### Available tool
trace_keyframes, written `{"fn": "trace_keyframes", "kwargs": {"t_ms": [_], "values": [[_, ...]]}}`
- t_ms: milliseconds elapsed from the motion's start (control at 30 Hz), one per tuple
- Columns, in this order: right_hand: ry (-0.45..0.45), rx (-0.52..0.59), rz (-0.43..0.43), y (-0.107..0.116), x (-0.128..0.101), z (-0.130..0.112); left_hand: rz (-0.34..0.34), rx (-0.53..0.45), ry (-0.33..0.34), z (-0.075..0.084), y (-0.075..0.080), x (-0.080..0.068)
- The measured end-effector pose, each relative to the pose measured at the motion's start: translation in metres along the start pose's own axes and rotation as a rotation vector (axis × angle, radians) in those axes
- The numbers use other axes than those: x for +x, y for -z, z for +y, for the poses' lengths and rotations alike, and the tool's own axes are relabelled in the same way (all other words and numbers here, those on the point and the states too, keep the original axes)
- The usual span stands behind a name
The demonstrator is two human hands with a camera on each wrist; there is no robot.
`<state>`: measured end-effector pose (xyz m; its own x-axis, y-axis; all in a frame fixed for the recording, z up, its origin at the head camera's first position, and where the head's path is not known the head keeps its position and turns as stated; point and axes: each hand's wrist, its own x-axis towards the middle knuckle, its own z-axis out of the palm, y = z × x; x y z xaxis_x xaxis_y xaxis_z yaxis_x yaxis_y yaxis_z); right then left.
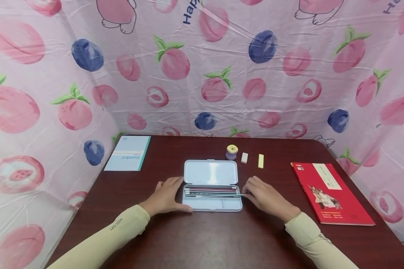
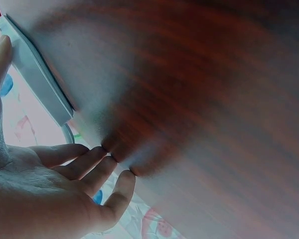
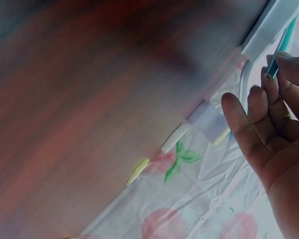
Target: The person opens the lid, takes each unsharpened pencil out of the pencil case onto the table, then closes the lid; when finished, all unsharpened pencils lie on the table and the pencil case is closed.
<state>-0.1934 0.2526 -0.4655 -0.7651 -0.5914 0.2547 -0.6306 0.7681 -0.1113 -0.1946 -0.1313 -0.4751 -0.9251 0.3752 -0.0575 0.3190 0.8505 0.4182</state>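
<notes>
1. Pink fruit-print sheeting walls in a dark wooden table [image 1: 208, 239], and all the work sits at its middle.

2. Right hand [image 1: 267, 198]: its fingertips [image 3: 270, 74] pinch the end of a teal pencil [image 1: 219, 195], which lies across the pencils in the open pencil case [image 1: 211, 203]; the wrist view shows the teal shaft running from the fingers toward the case edge.

3. Left hand [image 1: 165, 196]: fingers straight and relaxed, flat on the table and touching the left end of the case, holding nothing — it seems to steady the tray.

4. Doing this step well, as I judge it: keep the pinch close to the pencil's end and keep the shaft level and parallel to the others so that it does not catch on the tray's wall; the left hand should press only lightly, since the raised lid [image 1: 210, 172] could let the light case tip or slide.

5. Counts, outward from the case — one pencil case, lid open; inside, a row of pencils too tightly packed to count surely, several at least, plus the teal one on top.

6. Behind the lid: one small yellow-topped round object [image 1: 232, 151], one white eraser [image 1: 244, 157], one pale yellow eraser [image 1: 260, 161] — three small items, each apart from the others.

7. Further out: one light blue booklet [image 1: 128, 153] at the far left, one red book [image 1: 331, 192] at the right; two books in all.
</notes>
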Motion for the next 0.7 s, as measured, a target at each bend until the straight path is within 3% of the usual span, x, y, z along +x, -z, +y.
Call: {"fn": "trace_keyframes", "kwargs": {"t_ms": [700], "values": [[-0.072, 0.014, 0.031, 0.011, -0.026, 0.032, -0.003, -0.002, 0.007, 0.002, 0.001, 0.001]]}}
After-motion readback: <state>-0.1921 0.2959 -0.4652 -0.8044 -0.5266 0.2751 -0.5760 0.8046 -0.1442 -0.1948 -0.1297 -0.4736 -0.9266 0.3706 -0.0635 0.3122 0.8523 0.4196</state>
